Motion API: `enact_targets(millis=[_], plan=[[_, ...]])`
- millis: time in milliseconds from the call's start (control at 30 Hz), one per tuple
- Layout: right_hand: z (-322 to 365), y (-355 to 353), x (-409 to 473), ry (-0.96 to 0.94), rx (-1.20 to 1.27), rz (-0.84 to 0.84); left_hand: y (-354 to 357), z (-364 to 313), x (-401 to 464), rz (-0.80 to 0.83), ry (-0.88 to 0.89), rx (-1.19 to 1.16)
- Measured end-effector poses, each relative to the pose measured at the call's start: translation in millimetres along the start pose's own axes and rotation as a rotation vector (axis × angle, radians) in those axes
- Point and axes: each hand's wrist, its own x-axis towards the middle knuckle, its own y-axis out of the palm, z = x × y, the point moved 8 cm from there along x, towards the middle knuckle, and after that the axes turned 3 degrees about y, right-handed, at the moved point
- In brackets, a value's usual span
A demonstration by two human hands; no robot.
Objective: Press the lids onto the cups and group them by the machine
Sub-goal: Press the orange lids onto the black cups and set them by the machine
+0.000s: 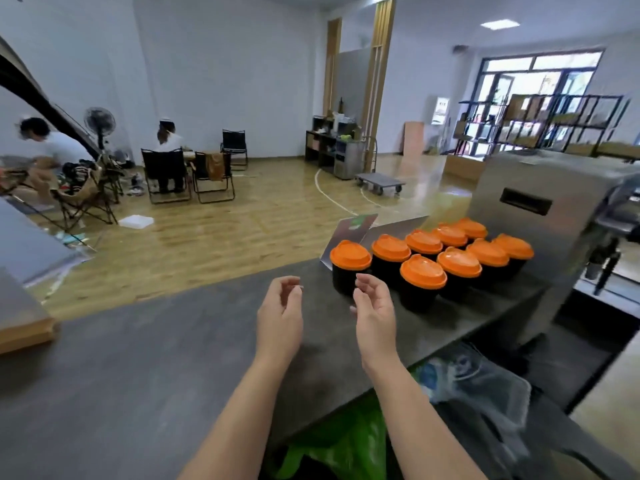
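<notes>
My left hand [280, 317] and right hand [375, 313] hover empty, fingers loosely curled, above the grey counter [138, 375]. Nine black cups [349, 277], all orange-lidded, stand clustered at its far right edge beside the steel machine [540, 216], apparently grouped already.

9 black cups [419, 292], orange lids [423, 271] on, grouped beside machine [540, 216].

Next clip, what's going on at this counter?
A person stands at a grey counter with both hands empty. The left hand and right hand hover open just short of the cups. Nine black cups are visible, all with orange lids on, in two rows beside the steel machine. None are unlidded, so the job looks about finished.
</notes>
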Motion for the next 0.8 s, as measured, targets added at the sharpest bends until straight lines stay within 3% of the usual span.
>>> enact_targets(millis=[200,400,567,700,800], plan=[[-48.7,-37.1,75.3,0.301,-0.037,0.207,111.2,35.5,35.4,0.025,-0.114,0.157],[-57.5,-19.8,114.8,0.304,-0.078,0.283,138.2,45.9,54.3,-0.001,-0.247,0.040],[-57.2,-1.8,112.1,0.228,-0.100,0.266,125.0,32.1,46.1,0.005,-0.234,0.037],[-41.0,28.6,78.3,0.121,-0.122,0.252,63.7,21.7,32.0,-0.164,-0.218,-0.030],[-35.2,81.4,38.8,0.118,-0.047,0.346,-5.7,14.4,15.3,-0.314,-0.188,-0.065]])
